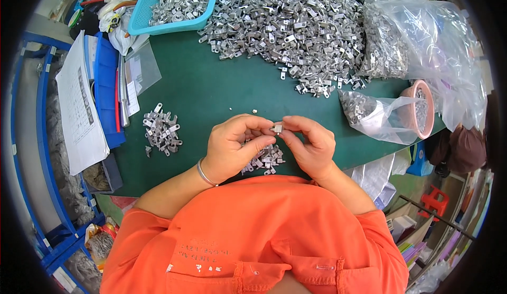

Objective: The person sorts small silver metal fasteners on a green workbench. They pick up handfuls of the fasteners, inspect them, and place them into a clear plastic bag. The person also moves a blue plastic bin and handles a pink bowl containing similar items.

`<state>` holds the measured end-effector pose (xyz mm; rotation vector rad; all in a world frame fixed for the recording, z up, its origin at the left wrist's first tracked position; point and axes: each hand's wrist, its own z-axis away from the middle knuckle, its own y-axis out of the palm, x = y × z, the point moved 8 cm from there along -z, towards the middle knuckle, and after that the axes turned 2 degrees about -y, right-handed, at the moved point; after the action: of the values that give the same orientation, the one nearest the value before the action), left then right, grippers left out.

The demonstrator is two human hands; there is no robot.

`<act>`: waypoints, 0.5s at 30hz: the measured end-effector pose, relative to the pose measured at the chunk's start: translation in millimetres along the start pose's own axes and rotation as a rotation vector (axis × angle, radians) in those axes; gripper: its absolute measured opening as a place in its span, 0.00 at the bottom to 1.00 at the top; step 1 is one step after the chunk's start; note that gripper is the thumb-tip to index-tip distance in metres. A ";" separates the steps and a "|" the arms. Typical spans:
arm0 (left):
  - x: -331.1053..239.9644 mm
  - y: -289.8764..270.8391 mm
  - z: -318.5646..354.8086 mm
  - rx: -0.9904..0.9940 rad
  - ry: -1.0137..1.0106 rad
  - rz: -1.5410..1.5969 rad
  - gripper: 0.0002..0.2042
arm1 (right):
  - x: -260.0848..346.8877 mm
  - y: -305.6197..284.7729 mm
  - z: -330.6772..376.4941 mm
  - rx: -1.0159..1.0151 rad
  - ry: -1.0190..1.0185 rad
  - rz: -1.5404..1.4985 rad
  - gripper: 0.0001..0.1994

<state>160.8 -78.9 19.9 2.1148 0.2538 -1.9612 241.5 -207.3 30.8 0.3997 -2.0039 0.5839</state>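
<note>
Fingertips in, and it's a two-handed pinch: left hand point(232, 142) and right hand point(312, 145) both close on a small metal bracket point(278, 129), right above the near middle of the green tabletop point(200, 83). Below them sits a near pile of brackets point(268, 162), partly covered by the hands. Now the writing: printed sheets point(79, 104) at the left carry rows of text too small to read, leaning by a blue tray point(108, 83), and the orange shirt point(253, 225) shows worn dark lettering. A second pile point(161, 131) lies left of the hands. Far side, a huge heap of brackets point(290, 25) crowds between a light-blue basket point(138, 30) and a clear plastic bag point(438, 46); at right, a smaller bag point(388, 117) touches a pink tub point(429, 109).
</note>
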 end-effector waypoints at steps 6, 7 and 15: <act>-0.3 1.5 1.3 -0.002 -0.003 -0.036 0.08 | -12.8 5.1 4.5 0.075 0.072 -0.154 0.08; -0.1 1.4 1.4 -0.003 -0.010 -0.044 0.08 | -13.4 5.2 5.0 0.076 0.071 -0.162 0.08; 14.5 2.0 2.5 0.029 -0.186 0.054 0.07 | 9.7 5.2 -2.4 0.092 -0.144 0.041 0.09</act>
<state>160.1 -82.1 5.5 1.9182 0.1329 -2.1238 236.0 -202.0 39.1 0.4695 -2.1320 0.6918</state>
